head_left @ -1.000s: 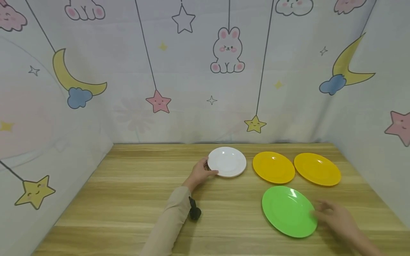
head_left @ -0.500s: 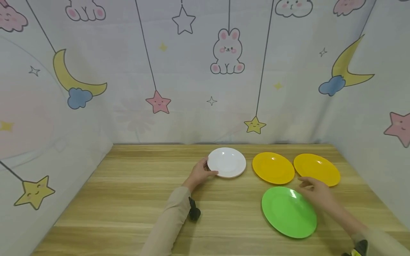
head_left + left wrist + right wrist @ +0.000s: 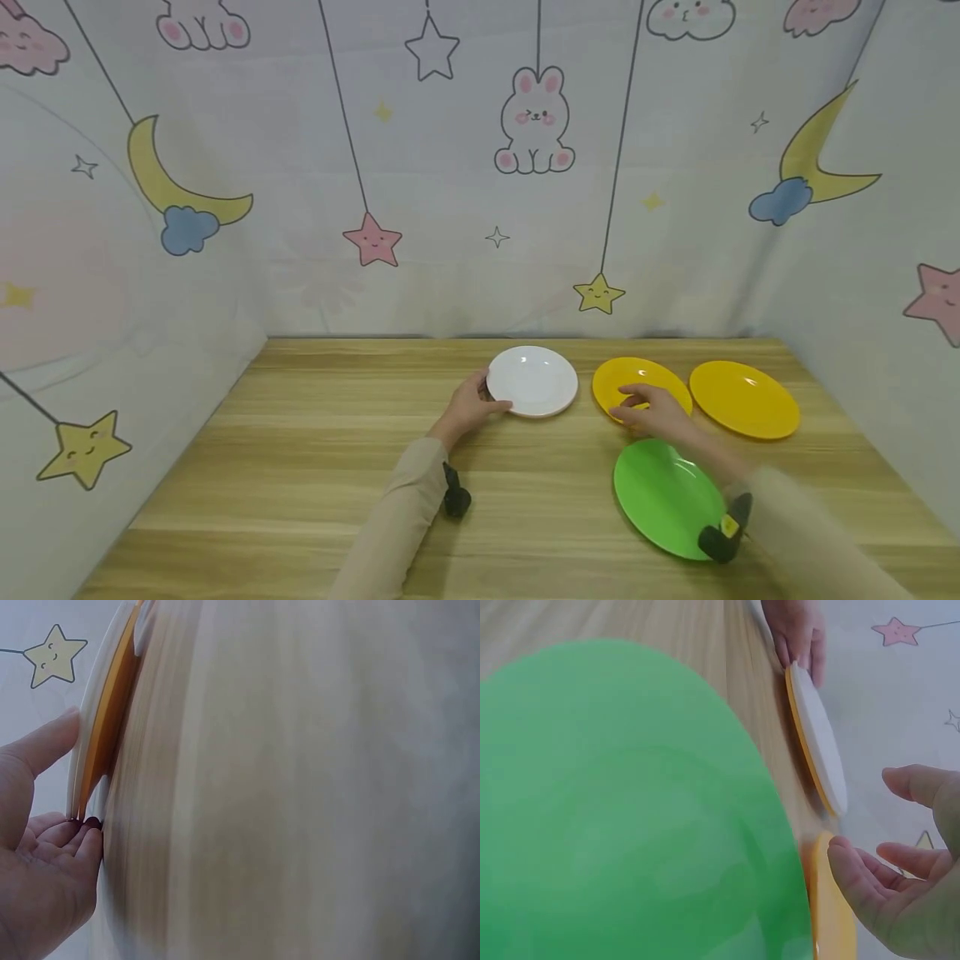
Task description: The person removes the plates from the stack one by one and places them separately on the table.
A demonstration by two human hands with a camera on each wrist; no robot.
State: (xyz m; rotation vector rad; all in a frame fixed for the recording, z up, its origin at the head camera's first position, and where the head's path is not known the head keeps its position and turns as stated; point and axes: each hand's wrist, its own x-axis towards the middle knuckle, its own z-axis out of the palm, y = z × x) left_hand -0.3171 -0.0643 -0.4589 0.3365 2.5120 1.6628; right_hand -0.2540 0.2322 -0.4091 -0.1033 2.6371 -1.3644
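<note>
My left hand [image 3: 468, 408] grips the left edge of a white plate [image 3: 532, 381] at the back middle of the table. In the left wrist view an orange plate [image 3: 112, 705] lies right under the white one, with the thumb at the upper rim and fingers at the lower edge. My right hand [image 3: 660, 414] reaches over the middle yellow plate [image 3: 609, 379], thumb and fingers apart, holding nothing. Below its forearm lies a green plate [image 3: 660, 500], partly covered by the sleeve and wrist camera. The right wrist view shows the fingertips close to a yellow plate [image 3: 829, 900].
A second yellow plate [image 3: 744, 400] lies at the back right of the wooden table [image 3: 300, 467]. Cloth walls [image 3: 442, 183] printed with stars, moons and rabbits stand behind the table and along both sides.
My right hand has swept from beside the green plate, past the right yellow plate, leftward to above the middle yellow plate. The left hand and the plates have stayed in place.
</note>
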